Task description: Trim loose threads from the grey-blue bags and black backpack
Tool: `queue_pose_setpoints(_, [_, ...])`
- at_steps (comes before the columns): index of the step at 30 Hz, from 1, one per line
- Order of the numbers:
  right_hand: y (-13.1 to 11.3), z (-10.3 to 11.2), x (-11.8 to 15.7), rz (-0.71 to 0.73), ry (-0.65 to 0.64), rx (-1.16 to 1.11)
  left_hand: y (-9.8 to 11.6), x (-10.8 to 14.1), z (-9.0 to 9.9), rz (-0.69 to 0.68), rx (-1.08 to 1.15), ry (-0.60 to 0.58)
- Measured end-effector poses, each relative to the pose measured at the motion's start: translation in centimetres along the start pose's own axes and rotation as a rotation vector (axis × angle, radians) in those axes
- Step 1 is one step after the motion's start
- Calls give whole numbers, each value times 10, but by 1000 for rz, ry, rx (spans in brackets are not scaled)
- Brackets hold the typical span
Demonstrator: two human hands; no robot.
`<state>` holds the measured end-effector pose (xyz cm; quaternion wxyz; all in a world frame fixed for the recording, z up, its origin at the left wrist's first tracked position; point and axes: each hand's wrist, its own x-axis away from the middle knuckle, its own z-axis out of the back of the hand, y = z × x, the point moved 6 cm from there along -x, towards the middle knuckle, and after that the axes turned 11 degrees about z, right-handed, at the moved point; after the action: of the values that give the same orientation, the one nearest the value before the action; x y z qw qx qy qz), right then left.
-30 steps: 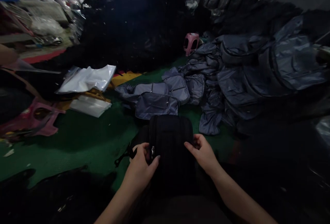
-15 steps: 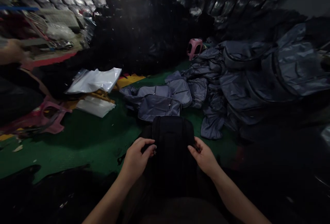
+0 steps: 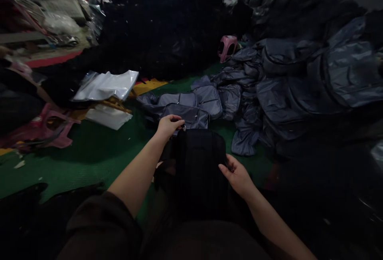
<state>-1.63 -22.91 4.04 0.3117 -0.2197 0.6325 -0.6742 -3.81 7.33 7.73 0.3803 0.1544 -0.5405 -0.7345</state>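
Observation:
A black backpack stands upright against my lap, its rounded top facing away from me. At its upper left corner my left hand is closed in a pinch, and a small metal zipper pull shows at the fingertips. My right hand is closed on the bag's right side edge, thumb towards me and the other fingers partly hidden behind the fabric. Just beyond the backpack lie grey-lined bag pieces on the green floor.
More grey-lined bags are heaped at the right. A pink stool stands behind them; another pink stool is at the left beside a partly seen person. Clear plastic bags lie at left centre. A dark pile rises at the back.
My left hand has moved up and away along the backpack's left edge to its top corner, with the zipper pull. My right hand stays at the right side. The view has shifted slightly.

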Motion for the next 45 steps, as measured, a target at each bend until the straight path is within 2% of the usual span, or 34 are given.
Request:
queue_pose_setpoints(2, [3,2,2,-9,12,-15,-10,18,11,-23,-3,105])
queue_pose_setpoints(5, [6,4,2,-20,31,-20,-28,77,29,-71,-48,186])
queue_pose_setpoints(6, [6,5,2,-21,36,-19,-33,101,31,-102,-106,162])
queue_pose_setpoints(9, [4,3,-1,-17,17,-17,-57,168,22,-90,-202,-127])
queue_pose_setpoints(11, [1,2,-2,-10,4,28,-72,199,17,0,-215,-185])
queue_pose_setpoints(13, [-5,4,-2,-5,32,173,-85,216,13,115,-176,-159])
queue_pose_setpoints(16, [-30,10,3,64,200,554,-95,223,6,225,-60,-84])
queue_pose_setpoints(18, [-57,3,10,188,276,731,-98,222,2,249,17,-66])
queue_pose_setpoints(19, [-69,-8,12,269,231,747,-100,221,1,255,52,-67])
queue_pose_setpoints(20, [-79,-23,14,356,123,718,-101,219,1,257,85,-70])
queue_pose_setpoints(23, [-93,-78,25,545,-377,540,-107,216,2,261,199,-86])
queue_pose_setpoints(24, [-91,-91,28,551,-497,515,-109,216,3,277,249,-99])
queue_pose_setpoints(26, [-81,-103,28,482,-584,539,-115,217,1,359,385,-148])
queue_pose_setpoints(30, [-58,-99,20,285,-533,584,-127,222,-11,598,733,-275])
queue_pose_setpoints(33, [-49,-92,17,205,-502,534,-130,221,-19,663,851,-345])
queue_pose_setpoints(36, [-43,-89,16,162,-474,464,-131,218,-21,632,811,-371])
queue_pose_setpoints(38, [-41,-88,15,156,-458,428,-128,215,-15,563,668,-320])
queue_pose_setpoints(42, [-40,-89,15,158,-442,376,-108,214,6,270,164,-151])
queue_pose_setpoints(45, [-42,-88,15,163,-430,355,-85,221,12,66,-60,-135])
